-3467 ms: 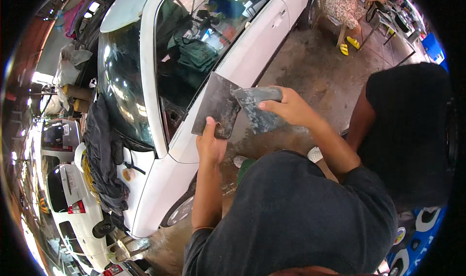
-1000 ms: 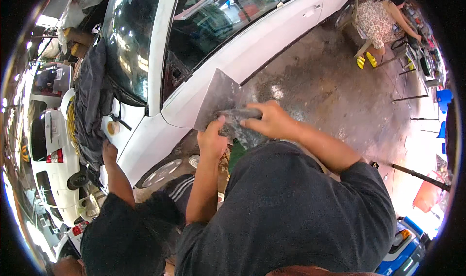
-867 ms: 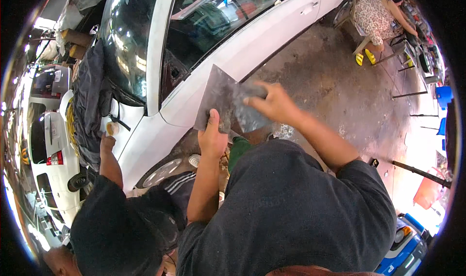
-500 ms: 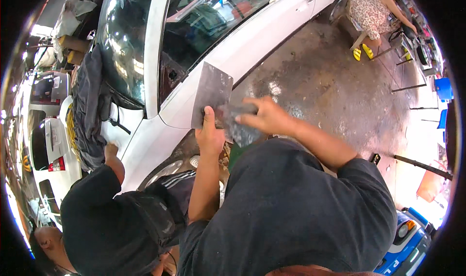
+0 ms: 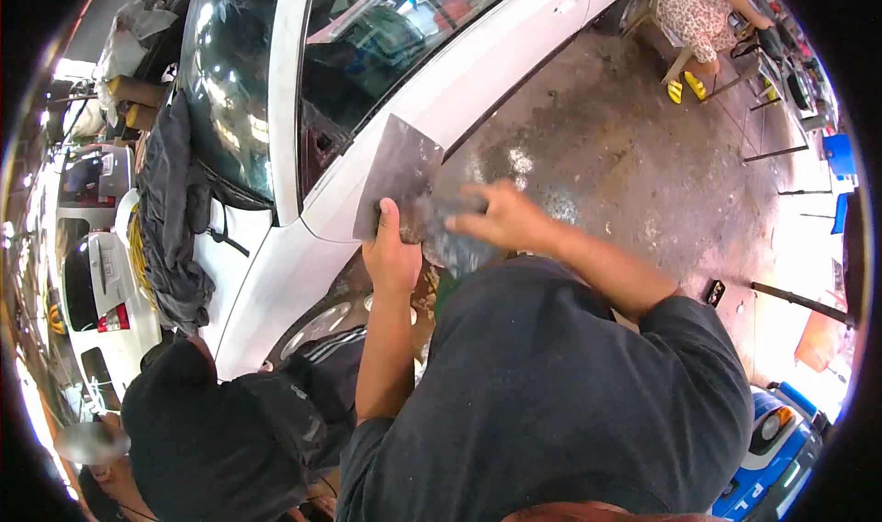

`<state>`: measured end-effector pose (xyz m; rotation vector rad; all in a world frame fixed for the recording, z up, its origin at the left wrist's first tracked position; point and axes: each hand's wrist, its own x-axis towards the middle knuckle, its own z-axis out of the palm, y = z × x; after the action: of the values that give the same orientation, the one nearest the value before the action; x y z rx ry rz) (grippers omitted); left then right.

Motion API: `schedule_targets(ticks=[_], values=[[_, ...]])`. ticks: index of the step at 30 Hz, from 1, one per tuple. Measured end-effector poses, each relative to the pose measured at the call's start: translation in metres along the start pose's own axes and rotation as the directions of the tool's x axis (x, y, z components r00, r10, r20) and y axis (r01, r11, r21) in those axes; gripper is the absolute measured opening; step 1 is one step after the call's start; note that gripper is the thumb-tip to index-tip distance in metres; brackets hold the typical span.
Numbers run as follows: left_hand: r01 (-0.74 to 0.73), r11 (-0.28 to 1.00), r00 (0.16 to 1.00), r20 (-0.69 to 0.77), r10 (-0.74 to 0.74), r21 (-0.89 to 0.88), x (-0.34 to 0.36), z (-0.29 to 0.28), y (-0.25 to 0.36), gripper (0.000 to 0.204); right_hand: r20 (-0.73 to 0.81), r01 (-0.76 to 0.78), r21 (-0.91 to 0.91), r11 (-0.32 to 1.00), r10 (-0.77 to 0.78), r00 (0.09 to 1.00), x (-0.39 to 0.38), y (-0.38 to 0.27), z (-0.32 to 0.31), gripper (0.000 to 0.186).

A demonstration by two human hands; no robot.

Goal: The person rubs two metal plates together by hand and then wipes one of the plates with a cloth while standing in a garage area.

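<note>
My left hand [image 5: 393, 254] is closed on the lower edge of a flat grey rectangular plate [image 5: 404, 159], with the thumb lying on its face. Pale smears mark the plate's surface. Close beside it, my right hand [image 5: 507, 219] grips a grey flat-bladed scraper [image 5: 457, 244], blurred by motion. Its blade is at the plate's lower right side; whether the two touch I cannot tell. Just beyond the plate stands a white car [image 5: 459, 85], door and fender toward me.
To my left a person in a dark shirt [image 5: 216, 430] crouches by the car's front wheel [image 5: 317, 327]. Dark cloth [image 5: 170, 219] drapes over the hood. Someone in a patterned dress [image 5: 694, 12] sits at far right, near a metal-legged table [image 5: 781, 150]. A blue-and-white vehicle [image 5: 772, 453] is at lower right.
The scraper stays beside the plate, still blurred. My left hand and plate have shifted slightly left. The crouching person's arm has drawn down from the fender.
</note>
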<state>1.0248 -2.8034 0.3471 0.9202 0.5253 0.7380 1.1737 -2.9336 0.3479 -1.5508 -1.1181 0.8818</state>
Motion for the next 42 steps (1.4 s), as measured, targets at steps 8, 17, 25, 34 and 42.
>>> schedule_targets(ticks=[8,17,25,34,42], values=[[-0.024,0.999,0.999,0.028,0.026,-0.048,-0.005,0.003,-0.002,0.049,-0.088,0.016,-0.097,0.995,-0.025,0.996,0.003,0.014,0.003,0.045],[-0.005,0.999,1.000,0.004,0.005,-0.044,-0.009,0.000,-0.006,0.050,-0.130,-0.168,0.296,0.940,0.214,0.968,0.020,-0.002,-0.026,0.047],[0.003,0.999,0.994,-0.105,0.002,0.046,-0.023,0.007,-0.011,0.048,-0.131,-0.189,0.236,0.953,0.224,0.966,0.024,0.022,-0.010,0.051],[0.138,0.920,0.938,-0.348,-0.002,0.367,-0.044,-0.015,-0.007,0.060,0.058,0.081,-0.019,0.997,-0.080,0.995,0.015,0.016,0.027,0.052],[0.156,0.937,0.927,-0.373,-0.030,0.313,-0.076,-0.050,0.007,0.050,0.182,0.022,-0.024,0.999,-0.017,0.983,0.034,0.008,0.058,0.048]])
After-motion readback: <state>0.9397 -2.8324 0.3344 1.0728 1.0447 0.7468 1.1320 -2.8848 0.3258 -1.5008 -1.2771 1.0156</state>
